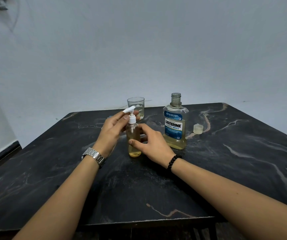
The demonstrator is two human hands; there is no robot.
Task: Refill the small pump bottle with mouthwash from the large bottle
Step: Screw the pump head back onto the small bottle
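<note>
From the head view, our right hand (154, 144) curls around the pump bottle (133, 139), thumb across its lower front, standing it on the table (226, 170). Our left hand (112, 129) holds the white pump (131, 116) at its collar, just above that grip. Right of the grip stands the large bottle (175, 126), uncapped, its cap (198, 129) further right; a glass (136, 107) sits behind. We judge the pump bottle light, smooth and slippery if wet, best held mid-body while the collar turns.
</note>
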